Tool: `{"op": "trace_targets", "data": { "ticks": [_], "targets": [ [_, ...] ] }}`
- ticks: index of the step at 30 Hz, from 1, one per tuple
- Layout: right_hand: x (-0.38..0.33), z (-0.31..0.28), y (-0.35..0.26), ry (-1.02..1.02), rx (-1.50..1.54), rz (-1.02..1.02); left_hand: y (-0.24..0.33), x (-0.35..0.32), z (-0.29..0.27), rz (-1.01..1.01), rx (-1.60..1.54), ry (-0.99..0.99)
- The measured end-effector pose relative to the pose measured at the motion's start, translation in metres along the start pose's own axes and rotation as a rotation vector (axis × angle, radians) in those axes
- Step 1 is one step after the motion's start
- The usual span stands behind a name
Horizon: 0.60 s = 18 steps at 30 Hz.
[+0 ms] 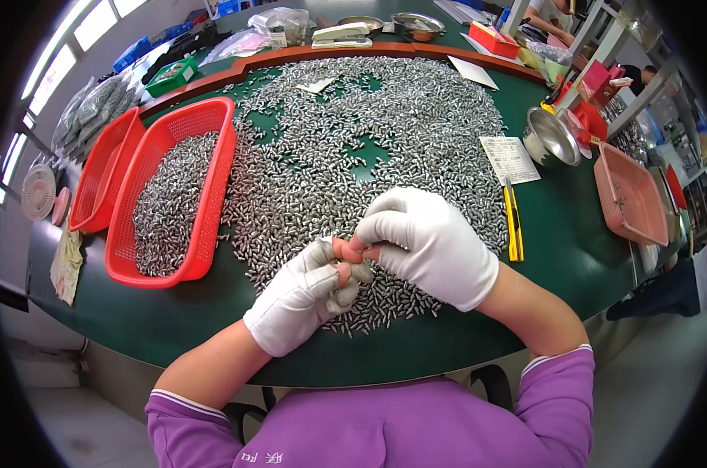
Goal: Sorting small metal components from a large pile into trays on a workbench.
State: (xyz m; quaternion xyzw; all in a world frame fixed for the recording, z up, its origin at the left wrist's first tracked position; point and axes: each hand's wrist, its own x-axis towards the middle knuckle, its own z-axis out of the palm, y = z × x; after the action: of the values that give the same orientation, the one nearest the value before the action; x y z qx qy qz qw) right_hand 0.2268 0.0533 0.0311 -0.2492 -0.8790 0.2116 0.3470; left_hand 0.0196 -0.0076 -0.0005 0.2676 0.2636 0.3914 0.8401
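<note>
A broad spread of small, silvery metal parts [439,117] covers the middle of the green table [228,327]. Over its near side my two gloved hands meet, the fingertips bare. My left hand [306,292] is curled, thumb and fingers drawn together. From the right, my right hand [423,242] pinches against the left fingertips. Whatever sits between the fingers is too small or hidden to make out. To the left, a red perforated basket [221,187] holds a heap of the same metal parts.
Another red basket [84,195] stands farther left. On the right are a yellow cutter knife [514,226], a printed paper slip [509,160], a steel bowl [552,139] and a pink basket [630,195]. A wooden rail [377,50] bounds the far side. Another person [552,19] sits back right.
</note>
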Motion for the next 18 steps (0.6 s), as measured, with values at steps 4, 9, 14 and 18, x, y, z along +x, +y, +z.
{"op": "trace_targets", "data": {
  "ticks": [4,9,14,18],
  "targets": [
    [0.001,-0.003,-0.006,-0.041,-0.124,-0.037,0.001,0.0,-0.001,-0.011,0.027,0.006],
    [-0.001,0.005,-0.003,-0.034,0.044,-0.074,0.001,-0.001,0.004,-0.021,0.067,0.042],
    [-0.004,0.012,0.0,-0.075,0.372,0.004,0.0,0.001,0.004,-0.027,0.107,0.028],
    [-0.003,0.002,-0.005,-0.181,0.423,0.138,-0.001,-0.002,0.006,0.003,0.119,0.092]
  ]
}}
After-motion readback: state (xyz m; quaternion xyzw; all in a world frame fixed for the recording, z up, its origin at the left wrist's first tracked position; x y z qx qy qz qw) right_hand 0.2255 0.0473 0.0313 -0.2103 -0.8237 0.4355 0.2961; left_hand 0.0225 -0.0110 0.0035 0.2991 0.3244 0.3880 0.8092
